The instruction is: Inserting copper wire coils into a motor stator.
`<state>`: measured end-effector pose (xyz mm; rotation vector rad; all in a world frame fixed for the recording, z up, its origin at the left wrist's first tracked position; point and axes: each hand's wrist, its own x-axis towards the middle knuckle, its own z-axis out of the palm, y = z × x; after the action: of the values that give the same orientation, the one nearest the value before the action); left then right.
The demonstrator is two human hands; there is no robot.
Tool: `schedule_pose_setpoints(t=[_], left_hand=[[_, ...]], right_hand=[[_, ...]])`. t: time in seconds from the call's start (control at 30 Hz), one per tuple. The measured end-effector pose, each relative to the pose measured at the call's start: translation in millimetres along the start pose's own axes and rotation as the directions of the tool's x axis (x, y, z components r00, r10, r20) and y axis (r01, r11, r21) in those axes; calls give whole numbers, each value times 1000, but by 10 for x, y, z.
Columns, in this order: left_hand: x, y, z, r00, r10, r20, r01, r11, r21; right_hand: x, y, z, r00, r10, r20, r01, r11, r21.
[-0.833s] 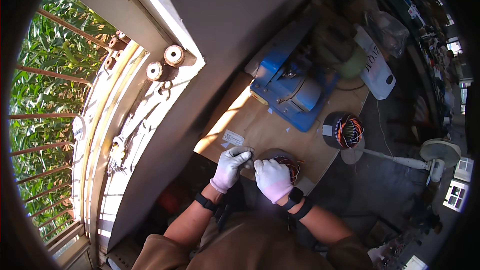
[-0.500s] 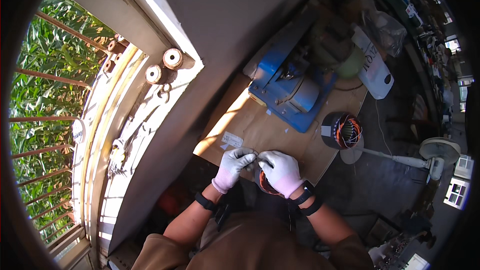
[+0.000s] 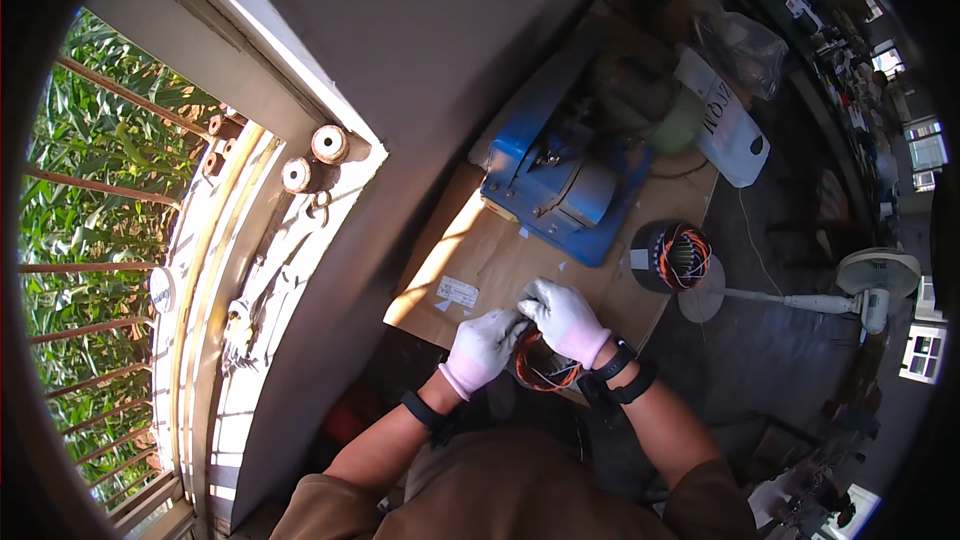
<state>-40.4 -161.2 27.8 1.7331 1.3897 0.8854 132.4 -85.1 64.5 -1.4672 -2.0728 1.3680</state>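
Observation:
Both hands wear white gloves with pink cuffs and meet at the table's near edge. My left hand [image 3: 482, 348] is closed, its fingertips pinched together at the upper side of a motor stator [image 3: 546, 378]. Just beside it, my right hand [image 3: 563, 322] is also closed, thumb and forefinger pinched against the left fingertips. What lies between the fingers is too small to make out. Orange wire windings line the stator's ring, and my hands cover part of it. A second stator [image 3: 640, 258], dark with orange and white windings and a white label, sits to the right on the table.
A blue machine [image 3: 585, 195] stands on the wooden table [image 3: 500, 260]. A paper label [image 3: 458, 291] lies near the table's left side. White spools [image 3: 330, 143] and tools rest on the window sill at left. A white fan [image 3: 876, 280] is at right.
Both hands have shifted: the left moved right and slightly down, the right rose a little. More of the near stator's orange windings shows. The whole view has turned slightly.

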Motion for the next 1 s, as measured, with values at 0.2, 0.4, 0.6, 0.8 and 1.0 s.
schedule_pose_setpoints(t=[0.2, 0.4, 0.6, 0.8, 1.0], left_hand=[[-2, -35, 30, 804, -417, 425, 593, 510, -623], [16, -132, 56, 819, -419, 392, 574, 593, -564], [79, -240, 45, 840, -401, 365, 540, 552, -636], [144, -213, 147, 796, -436, 419, 594, 435, -676], [271, -234, 233, 741, -477, 472, 641, 294, -709]], right_hand=[[-39, -43, -29, 995, 94, -23, -94, 996, -8], [-364, 74, 33, 919, 241, -311, -74, 882, 466], [-1367, 532, 70, 815, 437, -380, -287, 875, 390], [-1219, 1108, 507, 899, 438, -23, -266, 586, 765], [-1200, 1274, 688, 853, 521, -29, -245, 449, 859]])
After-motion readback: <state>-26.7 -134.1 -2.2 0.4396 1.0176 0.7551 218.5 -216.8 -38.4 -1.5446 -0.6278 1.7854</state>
